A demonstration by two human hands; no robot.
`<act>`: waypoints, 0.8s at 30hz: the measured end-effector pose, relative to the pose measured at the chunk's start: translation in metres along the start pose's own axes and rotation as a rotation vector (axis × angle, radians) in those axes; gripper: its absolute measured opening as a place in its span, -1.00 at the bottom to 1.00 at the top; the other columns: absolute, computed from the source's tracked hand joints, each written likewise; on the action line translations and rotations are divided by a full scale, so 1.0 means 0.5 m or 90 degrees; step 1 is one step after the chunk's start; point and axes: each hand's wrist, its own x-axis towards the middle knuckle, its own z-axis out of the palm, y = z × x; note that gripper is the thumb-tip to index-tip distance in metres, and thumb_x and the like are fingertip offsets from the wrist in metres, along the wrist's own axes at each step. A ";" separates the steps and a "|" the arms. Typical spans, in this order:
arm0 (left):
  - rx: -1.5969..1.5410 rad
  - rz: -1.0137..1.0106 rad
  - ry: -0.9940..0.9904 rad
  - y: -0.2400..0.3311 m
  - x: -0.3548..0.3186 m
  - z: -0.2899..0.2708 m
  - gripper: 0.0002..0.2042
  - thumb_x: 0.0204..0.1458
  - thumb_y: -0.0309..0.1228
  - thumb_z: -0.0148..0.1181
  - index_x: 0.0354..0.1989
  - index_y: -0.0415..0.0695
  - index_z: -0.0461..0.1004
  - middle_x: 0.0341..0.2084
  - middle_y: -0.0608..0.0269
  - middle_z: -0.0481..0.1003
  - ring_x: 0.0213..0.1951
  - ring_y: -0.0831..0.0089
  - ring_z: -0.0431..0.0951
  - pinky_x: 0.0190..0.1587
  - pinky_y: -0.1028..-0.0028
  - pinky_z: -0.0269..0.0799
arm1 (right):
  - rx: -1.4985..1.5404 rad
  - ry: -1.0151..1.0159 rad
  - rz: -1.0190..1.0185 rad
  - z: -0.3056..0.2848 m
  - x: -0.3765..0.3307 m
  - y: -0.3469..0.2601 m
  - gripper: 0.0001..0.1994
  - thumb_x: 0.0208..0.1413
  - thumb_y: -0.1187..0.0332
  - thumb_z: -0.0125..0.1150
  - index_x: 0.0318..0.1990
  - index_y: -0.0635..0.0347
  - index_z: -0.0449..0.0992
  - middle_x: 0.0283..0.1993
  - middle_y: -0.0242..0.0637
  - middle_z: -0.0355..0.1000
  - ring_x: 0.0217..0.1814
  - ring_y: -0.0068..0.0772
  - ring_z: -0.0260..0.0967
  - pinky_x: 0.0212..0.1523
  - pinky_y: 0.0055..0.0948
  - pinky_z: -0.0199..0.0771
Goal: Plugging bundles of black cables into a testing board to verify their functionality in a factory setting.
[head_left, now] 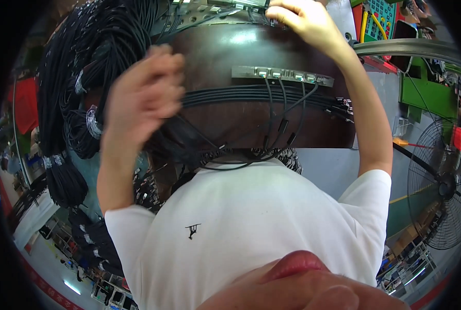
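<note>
My left hand (148,88) is smeared by motion above the left part of the dark brown board (215,57), beside a large bundle of black cables (112,31). Its fingers look curled, but whether they hold anything is unclear. Bent together at the far edge, the fingers of my right hand (300,18) meet a small dark part by a metal fixture (217,9); what they grip is hidden. Between my arms lies a narrow metal strip (248,72) with several cable plugs seated in it. Thin black cables (282,98) run from those plugs toward me.
A row of straight black cables (230,95) crosses the board, plugs at its right end. Tied cable coils (68,181) hang at the left. On the right are a curved metal rail (406,48), a green panel with yellow-handled tool (364,26) and a fan (442,183).
</note>
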 end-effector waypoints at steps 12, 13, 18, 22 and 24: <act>0.593 0.066 0.103 0.032 -0.044 -0.078 -0.37 0.32 0.04 -0.28 -0.04 -0.35 0.51 -0.41 0.11 0.61 -0.46 0.50 0.58 -0.32 0.65 0.48 | -0.186 0.039 -0.122 0.045 -0.219 -0.053 -0.74 -0.01 0.36 0.33 -0.12 0.10 0.56 -0.20 -0.35 0.44 -0.15 -0.24 0.40 -0.16 -0.33 0.45; 0.582 -0.008 0.047 -0.009 -0.019 -0.036 -0.42 0.31 0.02 -0.21 -0.04 -0.33 0.52 -0.38 0.08 0.62 -0.42 0.47 0.60 -0.28 0.59 0.51 | -0.155 0.036 -0.107 0.050 -0.218 -0.059 -0.73 -0.01 0.37 0.33 -0.11 0.10 0.56 -0.22 -0.34 0.44 -0.17 -0.23 0.40 -0.18 -0.33 0.45; 0.464 0.055 -0.184 -0.233 0.089 0.055 -0.58 0.35 -0.17 -0.18 0.03 -0.32 0.42 -0.29 0.12 0.58 -0.32 0.48 0.57 -0.24 0.48 0.48 | -0.084 0.155 -0.172 0.041 -0.133 -0.087 -0.75 0.00 0.43 0.30 -0.11 0.11 0.58 -0.29 -0.32 0.44 -0.25 -0.25 0.39 -0.24 -0.34 0.43; 0.242 0.008 -0.081 -0.117 0.151 0.100 -0.65 0.31 -0.16 -0.12 -0.28 -0.21 0.43 -0.71 0.35 0.36 -0.67 0.59 0.31 -0.56 0.58 0.24 | 0.044 0.446 -0.391 0.061 0.057 0.033 -0.77 0.00 0.32 0.29 -0.18 0.18 0.56 -0.32 -0.11 0.45 -0.19 -0.08 0.41 -0.16 -0.23 0.44; 0.177 0.071 -0.009 -0.048 0.192 0.083 -0.67 0.31 -0.19 -0.11 -0.20 -0.22 0.44 -0.63 0.44 0.29 -0.58 0.64 0.30 -0.49 0.60 0.27 | -0.134 0.224 -0.179 0.002 0.136 -0.013 -0.78 0.05 0.36 0.26 -0.14 0.18 0.56 -0.26 -0.07 0.48 -0.17 -0.06 0.42 -0.11 -0.20 0.43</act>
